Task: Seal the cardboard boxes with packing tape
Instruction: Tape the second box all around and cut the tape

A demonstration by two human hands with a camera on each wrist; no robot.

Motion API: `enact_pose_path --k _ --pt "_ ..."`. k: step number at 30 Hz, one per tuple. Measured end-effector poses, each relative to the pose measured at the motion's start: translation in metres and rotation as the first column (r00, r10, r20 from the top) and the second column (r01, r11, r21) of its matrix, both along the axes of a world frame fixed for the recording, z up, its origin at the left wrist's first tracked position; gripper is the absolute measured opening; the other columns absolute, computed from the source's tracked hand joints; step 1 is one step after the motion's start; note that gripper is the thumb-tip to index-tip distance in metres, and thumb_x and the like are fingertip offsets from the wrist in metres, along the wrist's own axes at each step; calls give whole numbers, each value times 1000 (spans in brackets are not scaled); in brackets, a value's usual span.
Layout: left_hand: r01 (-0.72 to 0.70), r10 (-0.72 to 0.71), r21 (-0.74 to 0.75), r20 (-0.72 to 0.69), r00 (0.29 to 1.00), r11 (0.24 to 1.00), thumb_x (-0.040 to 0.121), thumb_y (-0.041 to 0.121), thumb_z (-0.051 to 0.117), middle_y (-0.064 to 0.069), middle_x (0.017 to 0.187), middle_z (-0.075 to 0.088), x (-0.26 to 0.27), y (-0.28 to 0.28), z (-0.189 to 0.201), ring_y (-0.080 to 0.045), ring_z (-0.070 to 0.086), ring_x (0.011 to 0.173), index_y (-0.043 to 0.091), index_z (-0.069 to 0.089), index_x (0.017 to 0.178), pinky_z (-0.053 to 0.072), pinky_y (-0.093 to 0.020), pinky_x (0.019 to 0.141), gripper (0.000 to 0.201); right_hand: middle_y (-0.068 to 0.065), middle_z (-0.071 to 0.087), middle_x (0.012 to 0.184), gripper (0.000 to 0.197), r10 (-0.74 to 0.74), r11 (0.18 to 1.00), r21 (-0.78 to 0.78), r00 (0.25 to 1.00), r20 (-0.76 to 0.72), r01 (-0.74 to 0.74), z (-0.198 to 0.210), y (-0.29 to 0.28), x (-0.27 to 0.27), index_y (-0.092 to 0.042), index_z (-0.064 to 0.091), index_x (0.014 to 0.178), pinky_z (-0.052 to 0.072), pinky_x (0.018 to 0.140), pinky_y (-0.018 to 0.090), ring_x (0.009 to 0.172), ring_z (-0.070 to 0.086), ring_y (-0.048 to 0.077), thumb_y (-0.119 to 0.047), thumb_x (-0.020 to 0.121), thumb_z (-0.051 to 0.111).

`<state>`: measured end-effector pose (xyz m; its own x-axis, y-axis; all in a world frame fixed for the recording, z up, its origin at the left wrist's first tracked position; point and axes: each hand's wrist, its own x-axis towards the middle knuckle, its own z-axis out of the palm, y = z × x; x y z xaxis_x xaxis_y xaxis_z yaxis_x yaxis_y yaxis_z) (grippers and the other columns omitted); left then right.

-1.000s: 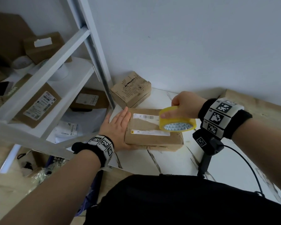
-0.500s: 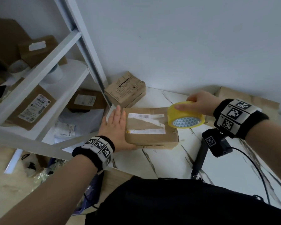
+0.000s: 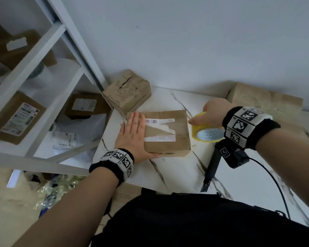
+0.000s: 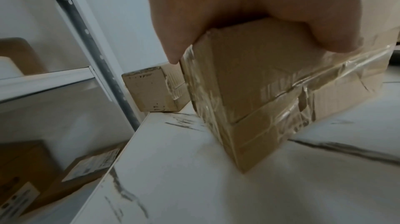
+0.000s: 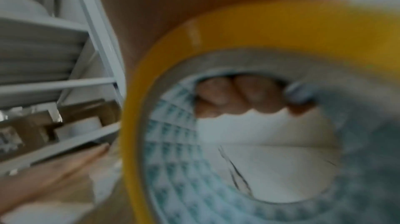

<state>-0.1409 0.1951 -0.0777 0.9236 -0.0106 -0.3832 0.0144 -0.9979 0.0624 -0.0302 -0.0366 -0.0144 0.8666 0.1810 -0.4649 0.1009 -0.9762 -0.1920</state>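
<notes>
The tabletop (image 3: 177, 168) is bare at 6 o'clock of the flat box (image 3: 166, 132), so a hand could pass there. At 11 o'clock a small box (image 3: 127, 93) blocks the way. At 9 o'clock stands the white shelf (image 3: 43, 97). At 3 o'clock sits the tape roll (image 3: 207, 134).

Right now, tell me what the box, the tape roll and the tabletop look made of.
Box: brown cardboard, matte, with a fluted edge and glossy, wrinkled clear tape on its side in the left wrist view.
Tape roll: yellowish, glossy plastic film, probably on a printed card core.
Tabletop: smooth white surface with dark veins, marble-look; real stone or laminate, I cannot tell.
</notes>
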Motion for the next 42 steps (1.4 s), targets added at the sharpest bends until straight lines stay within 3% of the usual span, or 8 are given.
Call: enact_pose_path --k 5,16,22,27,30,34,38,42 --pt "1 -1 4 -15 1000 1000 59 86 50 -7 151 -37 2 1 -2 -21 -30 140 10 -31 142 -5 -44 119 139 6 65 87 69 3 996 -88 1000 -25 -5 -26 -7 -2 -7 65 94 45 66 28 85 61 24 -72 71 59" --pt "-27 41 74 -195 980 997 51 87 57 -13 151 -35 17 -17 19 -29 -28 141 12 -28 144 -4 -60 114 146 3 56 62 64 -2 997 -75 996 -94 -5 -34 -4 4 -10 55 65 35 49 23 58 53 17 -73 70 59" --pt "274 -240 137 -223 945 952 51 80 67 -13 154 -28 57 -86 35 -40 -23 141 20 -28 144 5 -68 110 146 1 56 66 59 31 995 -94 998 -48 -35 -26 -4 0 -13 53 64 39 53 23 67 57 21 -71 72 58" --pt "276 -238 140 -240 941 951 53 73 71 -13 156 -12 67 -108 27 -44 -6 142 29 -15 147 14 -76 101 136 -1 55 66 58 2 997 -71 1000 -21 -4 -23 -8 -5 -14 53 66 37 50 23 60 52 16 -72 72 57" --pt "265 -256 72 -109 961 962 49 77 67 -10 149 7 66 -105 41 -38 16 135 28 4 146 26 -70 101 126 2 58 71 65 -14 1000 -4 1000 -1 14 -11 -18 -3 -11 60 75 41 57 26 68 55 21 -76 69 55" --pt "242 -225 -107 156 962 964 45 71 73 -10 144 12 68 -97 69 -34 21 132 26 15 140 33 -54 105 119 2 46 55 62 -116 974 208 984 135 86 34 -36 12 -13 48 55 33 51 29 58 47 20 -72 68 60" --pt "173 -75 -344 281 957 923 46 65 78 -11 148 6 67 -84 81 -29 15 137 24 13 142 23 -37 114 123 1 51 65 52 -240 849 513 956 168 123 79 -45 28 -9 59 69 37 57 26 62 49 13 -61 74 64" --pt "135 1 -446 292 956 885 46 61 80 -8 150 5 58 -67 73 -22 13 140 21 15 141 15 -26 111 122 0 36 60 50 -209 777 623 970 121 89 88 -31 25 -14 45 59 29 55 26 58 38 14 -56 79 62"
